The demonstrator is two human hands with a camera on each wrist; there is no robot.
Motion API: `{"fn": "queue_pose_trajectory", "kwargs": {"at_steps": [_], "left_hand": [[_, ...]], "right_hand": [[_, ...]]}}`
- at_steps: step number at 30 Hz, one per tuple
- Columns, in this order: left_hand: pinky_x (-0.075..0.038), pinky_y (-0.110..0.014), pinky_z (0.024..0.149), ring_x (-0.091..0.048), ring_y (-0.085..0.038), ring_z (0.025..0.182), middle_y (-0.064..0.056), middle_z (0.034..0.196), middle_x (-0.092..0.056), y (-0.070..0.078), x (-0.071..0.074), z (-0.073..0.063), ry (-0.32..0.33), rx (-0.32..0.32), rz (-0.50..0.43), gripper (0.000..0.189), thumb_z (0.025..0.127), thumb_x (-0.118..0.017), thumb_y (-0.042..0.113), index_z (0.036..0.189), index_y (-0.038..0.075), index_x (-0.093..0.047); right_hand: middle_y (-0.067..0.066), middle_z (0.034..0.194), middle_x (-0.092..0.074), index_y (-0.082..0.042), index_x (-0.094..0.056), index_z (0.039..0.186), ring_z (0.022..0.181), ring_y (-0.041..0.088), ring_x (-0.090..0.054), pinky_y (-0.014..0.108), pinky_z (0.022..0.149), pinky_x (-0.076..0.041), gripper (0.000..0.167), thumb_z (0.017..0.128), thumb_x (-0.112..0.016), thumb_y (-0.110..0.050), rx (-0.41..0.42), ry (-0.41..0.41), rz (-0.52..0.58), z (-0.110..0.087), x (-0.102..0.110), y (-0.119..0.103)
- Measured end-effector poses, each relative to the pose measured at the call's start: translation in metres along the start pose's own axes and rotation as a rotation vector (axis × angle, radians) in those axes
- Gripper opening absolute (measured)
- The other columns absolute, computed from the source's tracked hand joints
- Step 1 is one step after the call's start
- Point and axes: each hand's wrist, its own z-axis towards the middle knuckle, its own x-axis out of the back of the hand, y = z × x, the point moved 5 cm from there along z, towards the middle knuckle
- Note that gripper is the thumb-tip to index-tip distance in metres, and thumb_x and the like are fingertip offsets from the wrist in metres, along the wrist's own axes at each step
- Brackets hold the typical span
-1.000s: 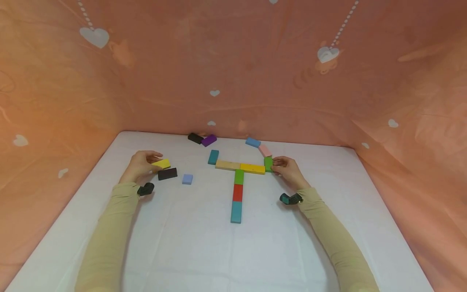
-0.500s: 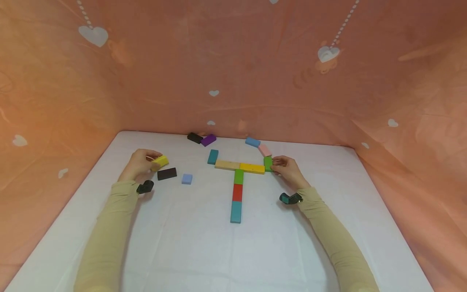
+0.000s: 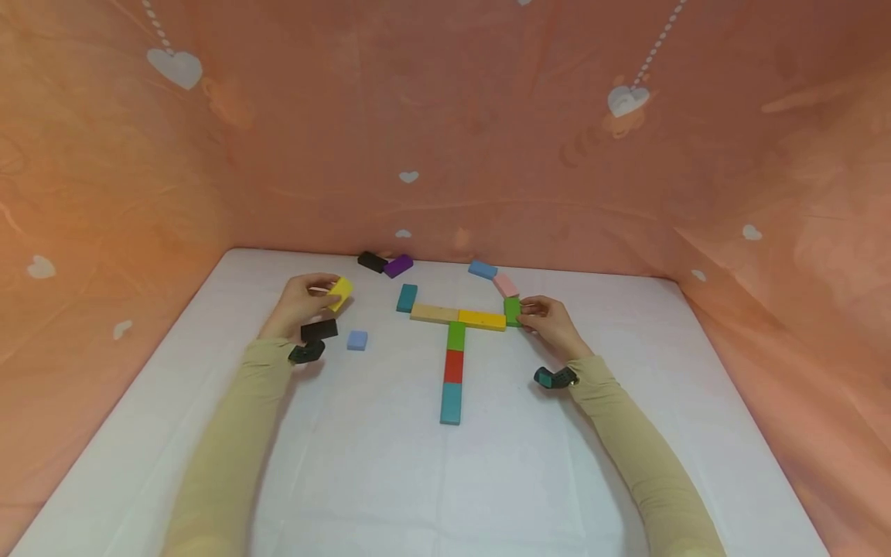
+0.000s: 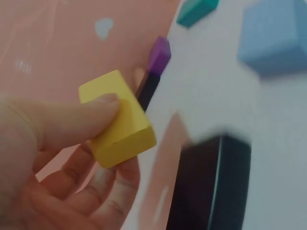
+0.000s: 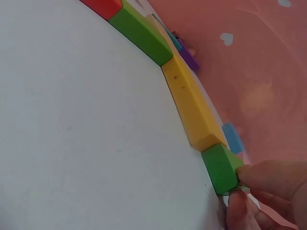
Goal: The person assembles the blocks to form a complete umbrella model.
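My left hand pinches a yellow block between thumb and fingers. In the left wrist view the thumb presses flat on the yellow block's broad face, and the block is raised off the cloth. A black block lies just below this hand, with a small light-blue block to its right. My right hand holds the right side of a green block with thumb and fingertips. That green block stands at the right end of a yellow-orange block.
A plain wood block continues the crossbar. A second green block, a red block and a teal block run down from it. Another teal block adjoins its left end. Purple, blue and pink blocks lie behind.
My left hand has lifted the yellow block from beside the black block and carried it right and slightly away from me, tilting it. The right hand keeps its place at the green block.
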Motion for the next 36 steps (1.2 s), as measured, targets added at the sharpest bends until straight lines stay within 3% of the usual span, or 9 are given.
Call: {"fn": "queue_pose_trajectory", "kwargs": {"at_steps": [7, 17, 22, 26, 36], "left_hand": [[-0.052, -0.018, 0.072, -0.055, -0.034, 0.102, -0.025, 0.121, -0.054, 0.020, -0.023, 0.010, 0.040, -0.159, 0.069, 0.045, 0.087, -0.066, -0.001, 0.130, -0.005, -0.054], [-0.054, -0.034, 0.081, -0.054, -0.033, 0.104, -0.019, 0.123, -0.055, 0.030, -0.052, 0.038, 0.050, -0.170, 0.038, 0.038, 0.086, -0.068, 0.001, 0.123, -0.002, -0.060], [-0.051, -0.036, 0.088, -0.052, -0.030, 0.106, -0.016, 0.122, -0.056, 0.036, -0.068, 0.048, 0.047, -0.157, 0.022, 0.036, 0.087, -0.069, 0.002, 0.123, -0.001, -0.062], [-0.051, -0.037, 0.088, -0.055, -0.029, 0.102, -0.018, 0.116, -0.061, 0.042, -0.078, 0.055, 0.068, -0.191, 0.024, 0.034, 0.085, -0.071, 0.002, 0.119, -0.003, -0.064], [-0.050, -0.037, 0.087, -0.055, -0.030, 0.094, -0.019, 0.110, -0.062, 0.050, -0.093, 0.059, 0.153, -0.242, 0.028, 0.029, 0.083, -0.072, -0.001, 0.111, -0.005, -0.066]], "right_hand": [[0.021, 0.120, -0.054, 0.005, -0.051, 0.129, 0.092, 0.023, -0.057, 0.022, 0.073, -0.054, 0.042, 0.090, -0.064, -0.006, 0.019, 0.003, -0.014, 0.000, 0.000, 0.000], [0.021, 0.120, -0.054, 0.004, -0.050, 0.130, 0.092, 0.025, -0.057, 0.023, 0.074, -0.054, 0.043, 0.091, -0.064, -0.006, 0.006, 0.001, -0.024, 0.002, 0.000, 0.000], [0.021, 0.119, -0.055, 0.004, -0.051, 0.129, 0.092, 0.025, -0.057, 0.023, 0.074, -0.054, 0.042, 0.091, -0.064, -0.006, 0.000, 0.006, -0.024, 0.002, 0.000, 0.001], [0.020, 0.118, -0.055, 0.002, -0.052, 0.128, 0.091, 0.024, -0.057, 0.022, 0.073, -0.054, 0.041, 0.090, -0.064, -0.006, -0.009, 0.010, -0.026, 0.003, 0.001, 0.002], [0.020, 0.118, -0.055, 0.003, -0.052, 0.128, 0.091, 0.023, -0.057, 0.022, 0.073, -0.054, 0.041, 0.090, -0.064, -0.005, -0.009, -0.002, -0.010, 0.000, 0.003, 0.000]]}}
